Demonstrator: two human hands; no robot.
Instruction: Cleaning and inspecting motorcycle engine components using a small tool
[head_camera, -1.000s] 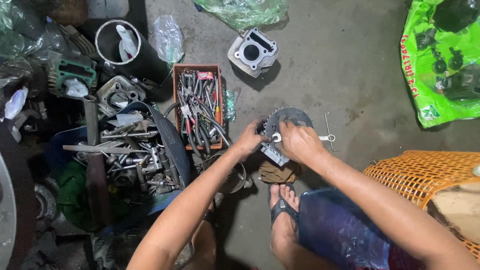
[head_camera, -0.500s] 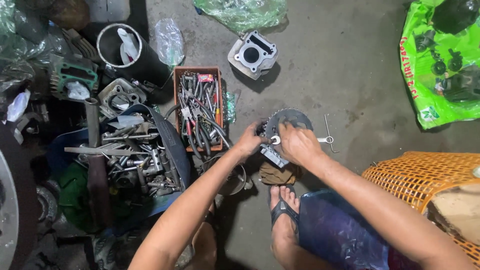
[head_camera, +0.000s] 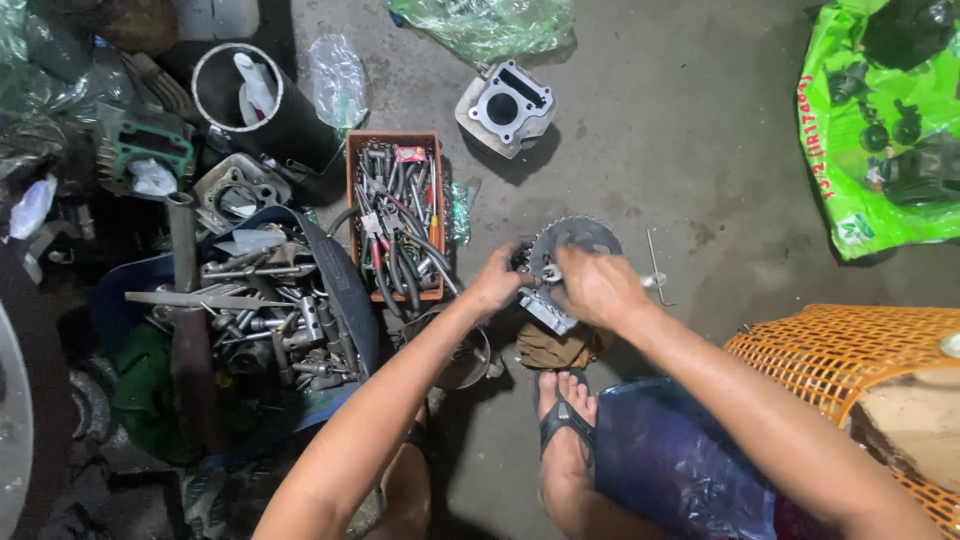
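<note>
Hands: left hand (head_camera: 497, 282) and right hand (head_camera: 597, 288) both grip the gear (head_camera: 572, 240).
Gear: flat, between them, above the floor (head_camera: 700, 150).

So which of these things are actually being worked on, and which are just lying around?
In hand:
- left hand and right hand, both on the sprocket
- finned metal part under the hands

Lying about:
- tool tray
- engine cylinder
- T-wrench
- orange basket
- green bag
- black bucket
</note>
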